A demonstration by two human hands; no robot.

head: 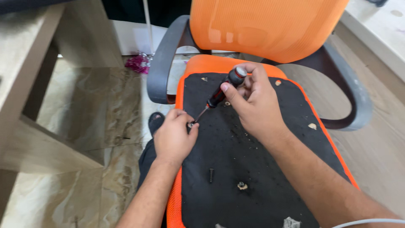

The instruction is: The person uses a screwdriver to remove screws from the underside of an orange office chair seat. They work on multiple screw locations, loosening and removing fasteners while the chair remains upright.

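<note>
Head view, left to right: a pale wooden table (25, 55) edges the marbled floor, then the left hand (175, 137) pinches a small metal fastener (191, 125) at the left rim of the black underside of the orange mesh chair seat (253, 169). The right hand (253, 103) has its fingers wrapped around a red-and-black screwdriver (219, 95), tip at that fastener. One loose dark screw (211, 175) lies on the seat, and a bare threaded insert (242, 185) shows beside it — so the work looks partway along, with fittings left.

A single head-worn camera looks steeply down and forward from close above the orange chair (261, 29), which lies overturned with the black underside of its seat (253, 160) filling the centre; marble floor (97, 109) runs along the left.
</note>
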